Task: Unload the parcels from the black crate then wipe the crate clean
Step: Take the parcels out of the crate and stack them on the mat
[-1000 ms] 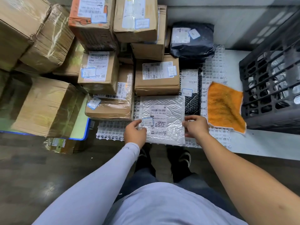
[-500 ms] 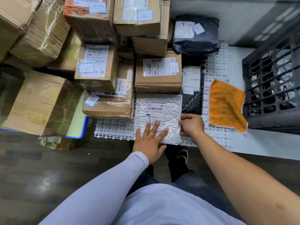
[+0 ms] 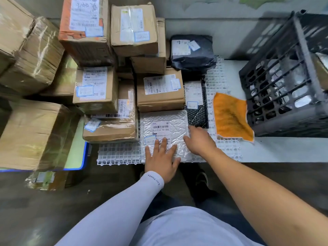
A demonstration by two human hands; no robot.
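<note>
A worker's left hand (image 3: 162, 157) presses spread fingers flat on a clear bubble-wrap parcel (image 3: 164, 134), while the right hand (image 3: 199, 141) steadies its right edge; whether those fingers pinch it cannot be told. Beyond the fingertips, unloaded boxes (image 3: 160, 89) stand stacked. To the right, past an orange cloth (image 3: 230, 116), the black crate (image 3: 284, 82) apparently holds more parcels; wiping remains undone.

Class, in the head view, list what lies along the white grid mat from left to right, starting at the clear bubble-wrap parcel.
Clear bubble-wrap parcel → black bubble mailer → orange fuzzy cloth → black plastic lattice crate.
</note>
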